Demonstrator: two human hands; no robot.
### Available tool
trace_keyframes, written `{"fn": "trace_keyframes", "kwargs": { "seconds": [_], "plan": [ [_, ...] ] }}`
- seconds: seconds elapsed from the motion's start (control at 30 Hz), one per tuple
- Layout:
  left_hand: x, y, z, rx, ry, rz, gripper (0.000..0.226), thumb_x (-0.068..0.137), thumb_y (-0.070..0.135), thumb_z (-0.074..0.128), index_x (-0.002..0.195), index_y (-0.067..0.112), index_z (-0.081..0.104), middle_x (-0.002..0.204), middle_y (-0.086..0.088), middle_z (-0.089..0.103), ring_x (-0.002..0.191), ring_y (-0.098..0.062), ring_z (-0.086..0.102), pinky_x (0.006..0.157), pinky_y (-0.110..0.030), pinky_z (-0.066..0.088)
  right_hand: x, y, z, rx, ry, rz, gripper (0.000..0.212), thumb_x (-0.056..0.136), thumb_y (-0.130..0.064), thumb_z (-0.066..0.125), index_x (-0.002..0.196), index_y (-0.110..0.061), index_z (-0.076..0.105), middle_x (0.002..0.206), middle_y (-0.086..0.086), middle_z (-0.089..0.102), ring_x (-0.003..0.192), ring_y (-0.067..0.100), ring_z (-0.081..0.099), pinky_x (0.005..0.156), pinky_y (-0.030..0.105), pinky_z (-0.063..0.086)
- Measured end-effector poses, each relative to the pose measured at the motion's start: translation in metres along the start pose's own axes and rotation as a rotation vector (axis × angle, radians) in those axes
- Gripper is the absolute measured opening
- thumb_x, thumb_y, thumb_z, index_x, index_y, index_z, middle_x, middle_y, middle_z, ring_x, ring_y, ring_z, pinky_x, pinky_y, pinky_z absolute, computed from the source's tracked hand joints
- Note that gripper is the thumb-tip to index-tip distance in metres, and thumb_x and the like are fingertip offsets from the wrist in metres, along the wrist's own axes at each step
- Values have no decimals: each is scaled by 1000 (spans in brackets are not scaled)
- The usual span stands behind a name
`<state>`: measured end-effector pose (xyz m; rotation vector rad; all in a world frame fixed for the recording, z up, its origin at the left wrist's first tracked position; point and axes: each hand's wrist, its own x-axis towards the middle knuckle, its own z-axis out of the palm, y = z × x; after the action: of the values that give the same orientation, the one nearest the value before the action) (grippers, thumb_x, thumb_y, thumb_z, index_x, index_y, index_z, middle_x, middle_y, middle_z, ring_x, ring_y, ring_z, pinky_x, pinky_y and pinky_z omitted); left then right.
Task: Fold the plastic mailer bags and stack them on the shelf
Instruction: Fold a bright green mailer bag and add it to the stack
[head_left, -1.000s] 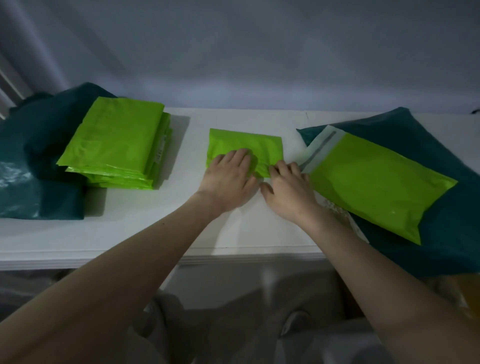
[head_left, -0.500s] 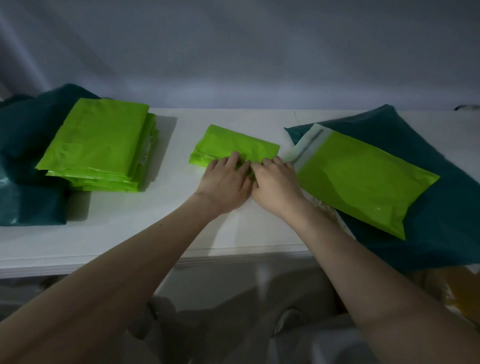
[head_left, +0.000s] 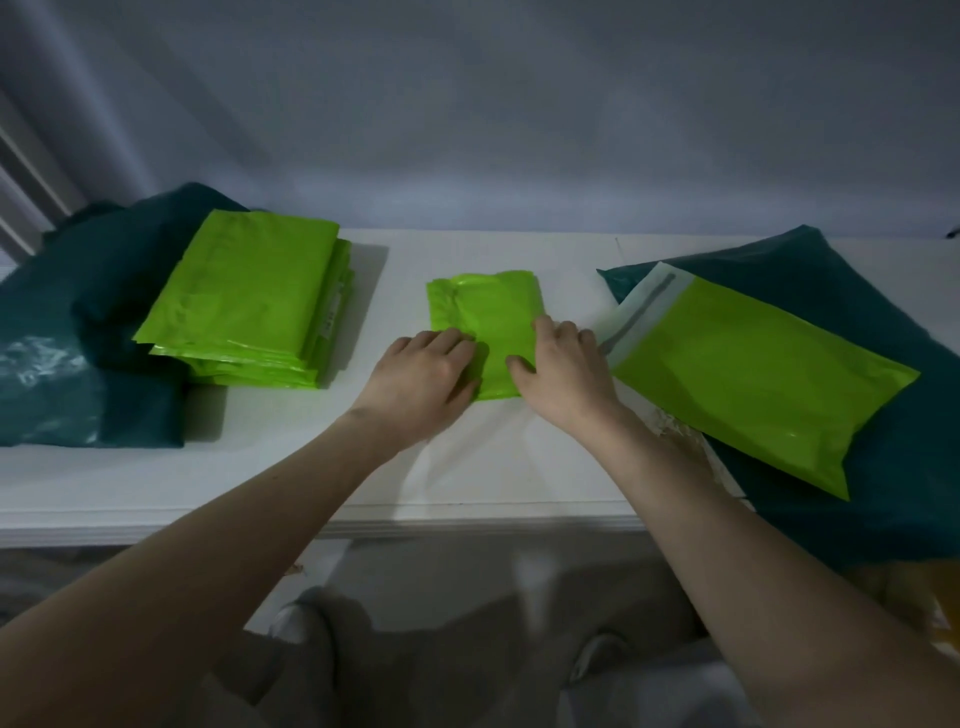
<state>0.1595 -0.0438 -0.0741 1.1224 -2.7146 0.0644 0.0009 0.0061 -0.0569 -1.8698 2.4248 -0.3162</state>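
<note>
While the white shelf (head_left: 260, 483) runs across the whole view, dark teal bags lie at both ends, one (head_left: 62, 364) at far left and one (head_left: 852, 291) at right. An unfolded green mailer (head_left: 743, 379) rests on the right teal bag, its pale flap toward the middle. A stack of folded green mailers (head_left: 249, 306) sits left, partly on the teal bag. At the centre lies a folded green mailer (head_left: 493, 322); the left hand (head_left: 421, 379) and right hand (head_left: 566, 369) press flat on its near edge, fingers extended, grasping nothing.
</note>
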Motion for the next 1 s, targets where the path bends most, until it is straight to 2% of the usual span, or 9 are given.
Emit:
{"fn": "trace_keyframes", "kwargs": {
  "seconds": [0.07, 0.2, 0.3, 0.4, 0.57, 0.67, 0.73, 0.87, 1.0],
  "plan": [
    [-1, -1, -1, -36, 15, -34, 31, 82, 35, 55, 101, 10, 55, 103, -8, 57, 93, -33, 57, 76, -38, 42, 2, -5, 3, 57, 1, 13, 53, 92, -37, 48, 132, -3, 36, 126, 21, 48, 119, 37, 42, 91, 41, 39],
    [0, -2, -7, -166, 37, -210, 56, 78, 51, 51, 122, 16, 46, 124, -6, 44, 114, -28, 46, 92, -38, 38, 8, -13, 7, 279, 15, 122, 59, 88, -36, 57, 130, 0, 35, 126, 22, 48, 118, 38, 45, 93, 41, 39],
    [5, -6, -6, -247, 3, -382, 57, 89, 46, 48, 134, 14, 36, 138, -10, 39, 128, -29, 36, 103, -39, 32, 12, -17, 6, 501, 14, 239, 55, 87, -32, 60, 125, -1, 37, 124, 23, 49, 114, 40, 49, 93, 42, 43],
    [9, -8, -4, -334, -77, -479, 54, 96, 41, 39, 139, 11, 29, 142, -13, 39, 131, -30, 33, 105, -39, 29, 14, -18, 4, 607, -5, 305, 52, 87, -29, 61, 125, -3, 37, 126, 22, 47, 113, 38, 52, 91, 39, 43],
    [16, -13, -2, -466, -68, -488, 52, 96, 36, 42, 140, 12, 31, 141, -12, 41, 130, -30, 35, 105, -38, 31, 17, -18, 6, 675, -34, 266, 54, 88, -25, 60, 135, -14, 36, 131, 20, 44, 114, 34, 52, 93, 34, 41],
    [19, -12, -3, -529, -8, -476, 50, 94, 33, 49, 138, 15, 35, 138, -11, 43, 126, -31, 40, 104, -39, 34, 17, -15, 8, 659, -16, 218, 53, 86, -22, 62, 135, -15, 42, 133, 18, 45, 115, 30, 52, 92, 29, 40],
    [21, -11, -6, -598, 45, -468, 48, 92, 28, 54, 137, 17, 40, 135, -10, 44, 123, -28, 45, 102, -32, 35, 17, -14, 6, 658, -12, 219, 51, 86, -21, 63, 134, -14, 46, 132, 18, 44, 115, 30, 53, 93, 27, 40],
    [24, -13, -17, -618, 145, -438, 46, 88, 18, 60, 132, 12, 50, 135, -11, 47, 124, -24, 46, 99, -15, 26, 18, -16, -2, 661, 30, 193, 51, 86, -20, 63, 134, -11, 47, 130, 18, 42, 117, 30, 50, 95, 25, 37],
    [23, -18, -32, -599, 227, -418, 48, 86, 14, 60, 133, 5, 50, 140, -12, 42, 130, -24, 41, 103, -16, 23, 21, -27, -10, 669, 88, 130, 54, 87, -17, 62, 137, -4, 45, 134, 18, 40, 124, 26, 45, 95, 15, 27]
  ]
}}
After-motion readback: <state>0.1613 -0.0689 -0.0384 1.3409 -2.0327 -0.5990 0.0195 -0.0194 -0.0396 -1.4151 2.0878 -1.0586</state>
